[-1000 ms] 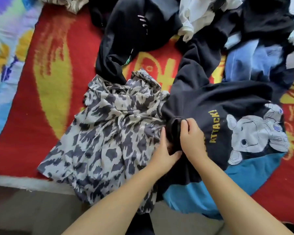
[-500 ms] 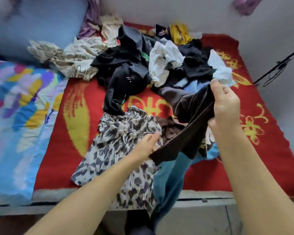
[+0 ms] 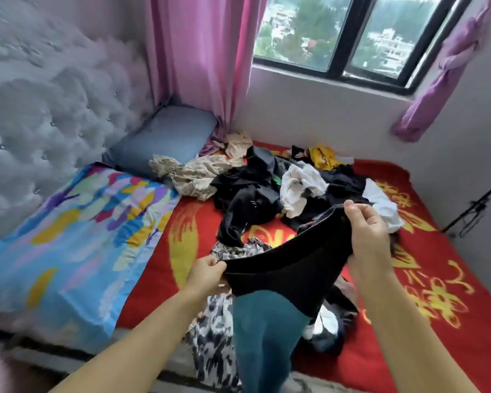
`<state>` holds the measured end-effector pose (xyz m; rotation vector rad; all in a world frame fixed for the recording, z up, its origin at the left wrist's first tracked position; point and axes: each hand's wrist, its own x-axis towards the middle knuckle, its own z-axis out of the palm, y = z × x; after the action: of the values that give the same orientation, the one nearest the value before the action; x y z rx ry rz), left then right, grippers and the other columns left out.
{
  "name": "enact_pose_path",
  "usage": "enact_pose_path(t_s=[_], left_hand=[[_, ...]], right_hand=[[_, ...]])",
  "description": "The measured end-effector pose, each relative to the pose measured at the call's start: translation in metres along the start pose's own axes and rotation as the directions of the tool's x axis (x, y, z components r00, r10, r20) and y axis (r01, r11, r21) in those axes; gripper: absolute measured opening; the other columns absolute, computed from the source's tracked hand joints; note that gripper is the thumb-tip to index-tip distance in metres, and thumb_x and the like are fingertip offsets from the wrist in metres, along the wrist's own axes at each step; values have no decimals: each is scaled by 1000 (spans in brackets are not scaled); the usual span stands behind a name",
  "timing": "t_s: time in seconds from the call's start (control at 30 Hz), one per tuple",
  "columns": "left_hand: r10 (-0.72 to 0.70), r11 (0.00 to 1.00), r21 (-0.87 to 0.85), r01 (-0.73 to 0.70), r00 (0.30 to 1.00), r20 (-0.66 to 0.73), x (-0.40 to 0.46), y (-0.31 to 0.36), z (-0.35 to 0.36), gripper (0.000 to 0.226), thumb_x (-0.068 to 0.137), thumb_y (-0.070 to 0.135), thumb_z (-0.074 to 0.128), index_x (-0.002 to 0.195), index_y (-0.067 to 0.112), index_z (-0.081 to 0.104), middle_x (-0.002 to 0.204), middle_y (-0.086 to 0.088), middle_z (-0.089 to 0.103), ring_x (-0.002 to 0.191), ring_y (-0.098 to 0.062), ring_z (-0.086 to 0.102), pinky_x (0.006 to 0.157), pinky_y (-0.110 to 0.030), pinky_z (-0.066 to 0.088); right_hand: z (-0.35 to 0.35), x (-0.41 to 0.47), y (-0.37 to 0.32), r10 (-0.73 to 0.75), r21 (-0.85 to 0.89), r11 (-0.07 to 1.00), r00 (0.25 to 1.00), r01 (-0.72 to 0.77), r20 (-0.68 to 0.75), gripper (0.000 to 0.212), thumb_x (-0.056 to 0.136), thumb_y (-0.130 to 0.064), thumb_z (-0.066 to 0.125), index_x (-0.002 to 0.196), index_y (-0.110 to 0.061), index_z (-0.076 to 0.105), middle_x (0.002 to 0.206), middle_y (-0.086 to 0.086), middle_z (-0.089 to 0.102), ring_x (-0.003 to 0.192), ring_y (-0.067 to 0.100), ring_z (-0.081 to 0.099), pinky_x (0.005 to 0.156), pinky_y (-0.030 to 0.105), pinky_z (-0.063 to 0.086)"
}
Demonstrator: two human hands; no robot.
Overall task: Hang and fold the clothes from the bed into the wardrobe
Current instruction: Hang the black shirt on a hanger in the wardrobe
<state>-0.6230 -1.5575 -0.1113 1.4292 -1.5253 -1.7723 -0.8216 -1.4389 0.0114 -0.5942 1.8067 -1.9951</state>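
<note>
Lifted off the bed's near edge, the soft black-and-teal shirt now hangs stretched between both hands, left hand and right hand each pinching its limp hem above a crumpled leopard-print garment.

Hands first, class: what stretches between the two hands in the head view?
In the head view, only the black and teal shirt: the left hand and right hand each grip its edge, pulling it taut.

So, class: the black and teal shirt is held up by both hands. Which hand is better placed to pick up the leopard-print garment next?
Left. The left hand grips the shirt just above the leopard-print garment; the right hand is higher and farther away.
</note>
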Motion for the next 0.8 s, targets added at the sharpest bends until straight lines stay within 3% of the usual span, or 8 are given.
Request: enact_pose_path(t_s=[0.1,0.17,0.23,0.37,0.5,0.63,0.73,0.8], left_hand=[[58,947,-306,-95,990,-128,-33,27,3,30,92,0,45,69,16,36,66,-8,41,58,-20,49,45,-26,48],[82,927,-356,-119,990,-117,-66,39,23,27,90,3,50,67,16,42,62,-6,44,55,-19,48,47,-26,41],[140,944,-299,-137,990,-12,-101,46,54,23,88,6,54,68,14,46,63,-6,47,58,-19,50,52,-28,39],[201,970,80,-228,945,257,-170,40,106,9,82,16,58,76,17,51,60,8,54,57,-8,50,55,-20,38],[175,983,2,-184,936,305,-221,43,88,25,85,3,53,79,19,71,59,9,63,50,-4,56,49,-14,42],[224,960,136,-244,964,146,-261,43,44,21,74,14,58,82,27,73,70,6,63,58,-10,53,57,-17,40],[300,855,466,-226,950,-89,-284,19,1,22,79,11,59,91,28,64,57,15,60,45,2,47,49,-11,35],[295,794,601,-94,923,-245,-308,-7,-34,22,79,11,61,93,27,60,72,4,66,60,-6,56,59,-19,43]], right_hand=[[-13,-8,1,-187,-397,868,936,300,298,6,91,-26,62,87,-22,61,78,-4,60,81,16,56,73,20,45],[-26,-24,14,-123,-615,595,815,517,566,35,87,-30,67,121,-25,56,106,-5,59,102,15,54,89,22,44],[-40,-45,33,44,-615,425,663,665,747,66,86,-36,67,144,-30,36,135,-4,44,125,14,39,106,33,35],[-85,-74,53,112,-541,482,563,690,819,40,84,-16,59,123,-28,57,116,-6,56,111,17,52,93,35,44],[-102,-75,60,234,-613,308,566,728,790,16,86,-24,55,101,-23,60,101,-2,56,99,23,57,82,35,47],[-96,-81,64,232,-649,304,606,698,761,12,83,-11,52,92,-17,57,102,6,61,100,26,57,76,31,47],[-77,-81,26,49,-598,482,662,640,748,26,72,2,49,80,-18,64,87,4,67,88,27,61,71,33,51],[-52,-96,-10,-126,-479,520,618,708,776,29,70,3,50,80,-16,69,84,4,69,86,27,62,75,34,51]])
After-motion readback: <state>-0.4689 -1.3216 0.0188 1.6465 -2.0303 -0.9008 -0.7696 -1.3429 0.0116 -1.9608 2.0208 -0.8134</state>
